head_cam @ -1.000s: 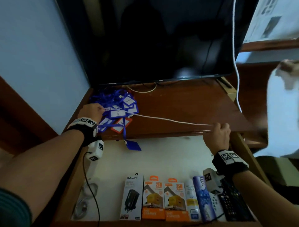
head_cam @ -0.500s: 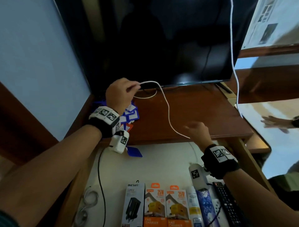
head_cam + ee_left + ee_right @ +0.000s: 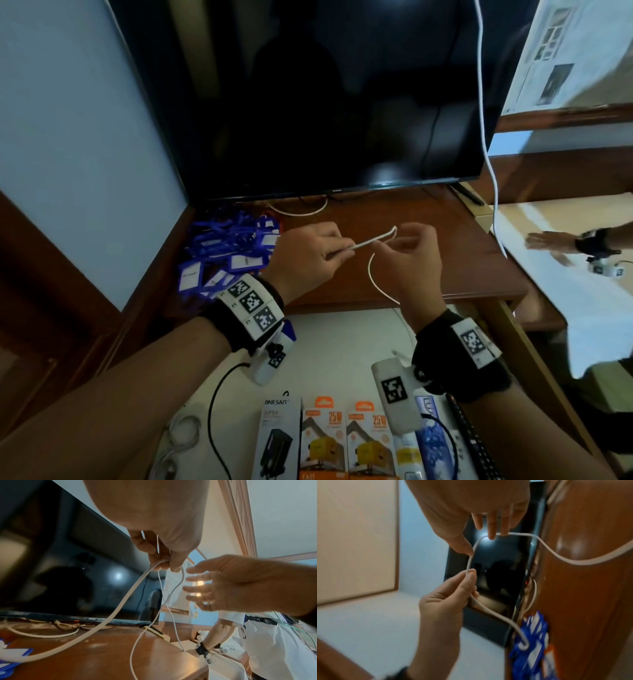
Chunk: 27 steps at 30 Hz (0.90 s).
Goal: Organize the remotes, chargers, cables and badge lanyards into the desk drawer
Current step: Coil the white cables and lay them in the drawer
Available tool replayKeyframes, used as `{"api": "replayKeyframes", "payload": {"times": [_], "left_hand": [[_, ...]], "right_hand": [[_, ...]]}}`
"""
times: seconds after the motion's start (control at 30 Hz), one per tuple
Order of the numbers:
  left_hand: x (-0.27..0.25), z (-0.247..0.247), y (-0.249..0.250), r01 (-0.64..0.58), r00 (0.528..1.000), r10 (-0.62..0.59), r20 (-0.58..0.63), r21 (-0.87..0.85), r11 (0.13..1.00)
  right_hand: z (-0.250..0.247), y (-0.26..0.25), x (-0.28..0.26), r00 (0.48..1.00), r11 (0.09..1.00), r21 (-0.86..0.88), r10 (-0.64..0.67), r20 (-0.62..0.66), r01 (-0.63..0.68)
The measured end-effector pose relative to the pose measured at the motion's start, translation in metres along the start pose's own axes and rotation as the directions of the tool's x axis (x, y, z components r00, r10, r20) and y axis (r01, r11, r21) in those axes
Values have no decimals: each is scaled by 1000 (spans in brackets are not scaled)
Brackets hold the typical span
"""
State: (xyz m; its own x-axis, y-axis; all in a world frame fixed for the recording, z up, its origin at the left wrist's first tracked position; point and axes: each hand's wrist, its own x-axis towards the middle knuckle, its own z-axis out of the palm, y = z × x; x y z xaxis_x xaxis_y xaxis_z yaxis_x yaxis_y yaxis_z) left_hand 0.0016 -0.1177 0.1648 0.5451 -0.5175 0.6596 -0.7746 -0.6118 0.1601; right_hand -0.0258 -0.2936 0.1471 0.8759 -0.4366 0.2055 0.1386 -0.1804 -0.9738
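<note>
Both hands hold the white cable (image 3: 368, 242) running left-right: left hand (image 3: 308, 260) pinches, right hand (image 3: 411, 260) fingers loosely spread

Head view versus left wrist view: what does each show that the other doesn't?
Only the head view shows the open drawer with charger boxes and the full lanyard pile. Only the left wrist view shows another person's white shirt close up. Both show the left hand pinching the white cable, the right hand beside it, and the TV.
</note>
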Motion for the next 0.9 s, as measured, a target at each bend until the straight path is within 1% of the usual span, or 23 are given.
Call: {"api": "replayKeyframes", "payload": {"times": [0.03,0.07,0.1,0.17,0.27,0.33,0.4,0.47,0.53,0.6,0.67,0.7,0.77,0.8,0.9], "left_hand": [[-1,1,1,6,1000,-5,13,-6,1000],[-1,2,2,12,1000,-12,25,-11,1000],[-1,3,3,15,999,-14,35,-17,1000],[-1,3,4,19,999,-17,51,-40,999],[-5,7,5,36,995,-28,94,-82,996],[-8,11,3,40,989,-29,142,-79,996],[-13,15,-3,45,981,-35,189,-48,998],[-20,19,-14,83,969,-85,231,20,996],[-29,23,-31,179,936,-206,285,116,977],[-39,24,-50,297,876,-354,329,210,931],[-47,24,-66,403,824,-465,323,244,882],[-49,24,-71,427,812,-493,311,259,867],[-50,27,-77,438,812,-510,283,282,854],[-47,29,-78,440,823,-506,257,276,855],[-38,34,-74,441,861,-490,139,279,853]], "right_hand": [[-1,-3,-2,996,989,-124,-80,32,83],[-2,-4,-3,987,960,-234,-133,92,151],[-2,-5,-5,977,938,-293,-142,162,185],[-4,-4,-6,960,929,-325,-89,264,176],[-10,1,-4,945,870,-429,-114,306,244],[-14,0,-5,944,909,-378,-49,327,178],[-21,-4,-9,931,966,-256,54,360,44],[-32,-12,-12,923,990,-126,101,371,-58],[-48,-21,-10,938,994,-22,110,330,-109],[-65,-26,-2,962,989,71,109,248,-131],[-79,-28,6,979,985,116,107,176,-128],[-83,-28,9,983,984,125,105,149,-124],[-88,-25,12,990,985,123,110,90,-121],[-89,-23,12,992,987,114,106,75,-114],[-91,-16,11,991,989,100,95,94,-104]]}}
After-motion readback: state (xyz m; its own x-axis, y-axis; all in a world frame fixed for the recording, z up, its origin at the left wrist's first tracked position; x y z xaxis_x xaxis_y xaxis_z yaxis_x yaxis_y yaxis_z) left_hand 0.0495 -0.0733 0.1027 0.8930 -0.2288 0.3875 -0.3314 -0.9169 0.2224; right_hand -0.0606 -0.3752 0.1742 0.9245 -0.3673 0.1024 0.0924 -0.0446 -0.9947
